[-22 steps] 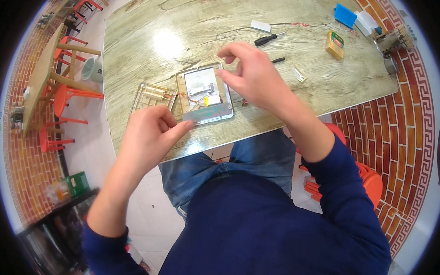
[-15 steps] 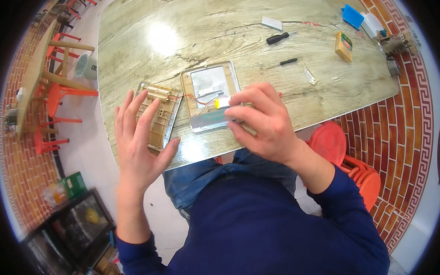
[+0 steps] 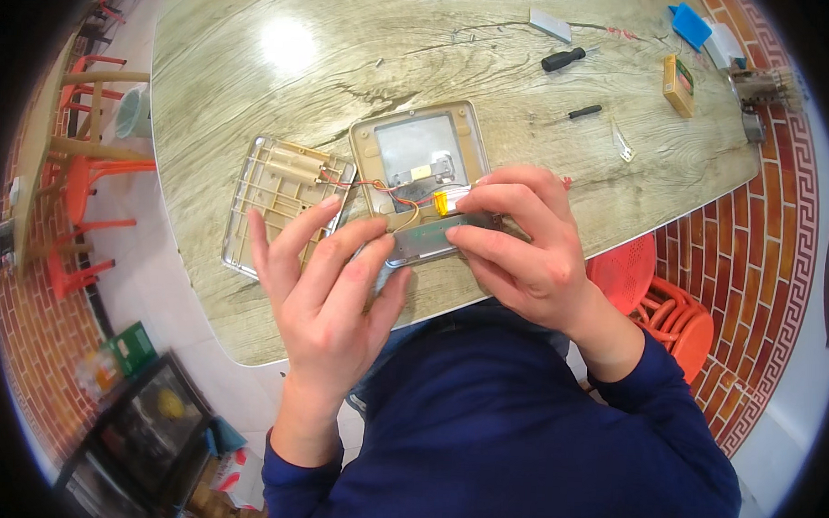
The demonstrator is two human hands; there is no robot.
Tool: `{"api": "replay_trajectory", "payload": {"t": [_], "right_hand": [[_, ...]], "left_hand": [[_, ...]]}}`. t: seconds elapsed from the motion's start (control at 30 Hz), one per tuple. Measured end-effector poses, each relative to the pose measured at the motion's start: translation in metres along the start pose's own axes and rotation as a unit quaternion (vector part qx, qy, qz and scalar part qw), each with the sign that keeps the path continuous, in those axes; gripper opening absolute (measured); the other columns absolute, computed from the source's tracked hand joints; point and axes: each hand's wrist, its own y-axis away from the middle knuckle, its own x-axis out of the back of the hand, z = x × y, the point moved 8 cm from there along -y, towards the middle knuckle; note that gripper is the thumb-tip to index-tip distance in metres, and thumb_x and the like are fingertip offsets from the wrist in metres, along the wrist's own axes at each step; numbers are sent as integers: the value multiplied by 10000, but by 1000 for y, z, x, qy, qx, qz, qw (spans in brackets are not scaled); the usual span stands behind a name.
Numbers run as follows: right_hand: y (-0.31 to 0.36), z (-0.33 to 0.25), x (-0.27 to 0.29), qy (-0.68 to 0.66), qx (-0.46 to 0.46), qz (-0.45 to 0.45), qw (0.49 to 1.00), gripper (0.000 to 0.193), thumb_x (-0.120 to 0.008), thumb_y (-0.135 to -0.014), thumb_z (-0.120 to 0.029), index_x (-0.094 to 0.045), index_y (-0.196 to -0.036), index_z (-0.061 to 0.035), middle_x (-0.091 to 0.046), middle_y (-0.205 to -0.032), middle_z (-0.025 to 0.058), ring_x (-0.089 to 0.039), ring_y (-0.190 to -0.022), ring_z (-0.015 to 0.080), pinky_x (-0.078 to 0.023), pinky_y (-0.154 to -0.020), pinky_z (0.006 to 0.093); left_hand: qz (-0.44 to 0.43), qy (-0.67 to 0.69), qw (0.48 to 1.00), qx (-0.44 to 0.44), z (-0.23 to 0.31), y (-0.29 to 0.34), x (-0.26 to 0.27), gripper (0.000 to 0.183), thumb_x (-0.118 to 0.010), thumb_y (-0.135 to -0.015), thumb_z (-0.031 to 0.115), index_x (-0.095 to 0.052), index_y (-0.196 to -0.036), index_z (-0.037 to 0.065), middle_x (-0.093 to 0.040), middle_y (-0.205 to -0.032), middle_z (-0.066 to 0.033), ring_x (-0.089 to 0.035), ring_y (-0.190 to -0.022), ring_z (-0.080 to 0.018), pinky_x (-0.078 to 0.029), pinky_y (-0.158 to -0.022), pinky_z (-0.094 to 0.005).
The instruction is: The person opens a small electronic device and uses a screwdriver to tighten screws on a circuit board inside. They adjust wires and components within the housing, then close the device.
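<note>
An opened electronic device lies on the table in two halves. The beige front casing (image 3: pixel 481 144) has a clear window and a small white part inside. Along its near edge runs a grey-green circuit board (image 3: pixel 424 238). My left hand (image 3: pixel 336 288) grips the near left corner of board and casing between thumb and fingertips. My right hand (image 3: pixel 529 240) presses its fingertips on the board's right part, beside a yellow-ended white piece (image 3: pixel 444 202); its thumb is mostly hidden. Thin red and yellow wires (image 3: pixel 381 184) run to the ribbed beige back cover (image 3: pixel 275 186) at left.
Toward the far right lie a black-handled screwdriver (image 3: pixel 563 59), a small black rod (image 3: pixel 585 111), a white block (image 3: pixel 550 25), a cream strip (image 3: pixel 625 146), a yellow box (image 3: pixel 678 86) and a blue container (image 3: pixel 690 27). Red stools (image 3: pixel 681 332) stand beside the table's near right edge.
My left hand has moved right from over the back cover to the board's left end. My right fingers have settled on the board. The view has shifted slightly.
</note>
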Motion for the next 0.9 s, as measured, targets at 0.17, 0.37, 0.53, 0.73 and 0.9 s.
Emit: {"api": "replay_trajectory", "payload": {"t": [0.17, 0.37, 0.53, 0.73, 0.9], "right_hand": [[0, 2, -2, -7, -2, 4, 1000, 315, -900, -795, -100, -868, -1107, -82, -769, -1294, 80, -714, -1230, 344, -565, -1014, 495], [1, 4, 0, -36, -16, -3, 999, 342, -923, -792, 33, -867, -1124, -25, -777, -1270, 129, -741, -1167, 367, -625, -933, 463], [1, 6, 2, -51, -11, 33, 998, 306, -915, -798, -48, -851, -1096, -27, -749, -1211, 96, -723, -1151, 347, -597, -931, 467], [0, 5, 4, -61, -13, 47, 997, 266, -923, -799, -5, -829, -1048, -13, -735, -1142, 92, -723, -1115, 348, -604, -918, 465], [-2, 4, 6, -53, -20, 61, 997, 231, -927, -802, 11, -790, -988, -9, -728, -1130, 101, -730, -1122, 355, -618, -923, 461]], "left_hand": [[4, 23, 1000, 8, -9, 1, 1, 321, -1045, -797, 145, -885, -1075, 141, -886, -1205, 31, -721, -1409, -324, -298, -1426, -691], [-8, 45, 999, 18, -10, -1, 1, 310, -1047, -802, 134, -890, -1070, 139, -902, -1203, 23, -733, -1389, -324, -291, -1429, -693], [-6, 26, 1000, 7, -6, -2, 1, 262, -1019, -839, 106, -897, -1069, 132, -905, -1226, 19, -736, -1385, -327, -271, -1444, -690], [-9, 13, 1000, 0, -2, -3, 1, 243, -998, -870, 92, -904, -1091, 128, -902, -1227, 18, -736, -1379, -330, -267, -1448, -695], [-8, 11, 1000, -4, -1, -3, 1, 253, -998, -872, 88, -899, -1101, 127, -900, -1224, 15, -739, -1372, -331, -268, -1449, -698]]}}
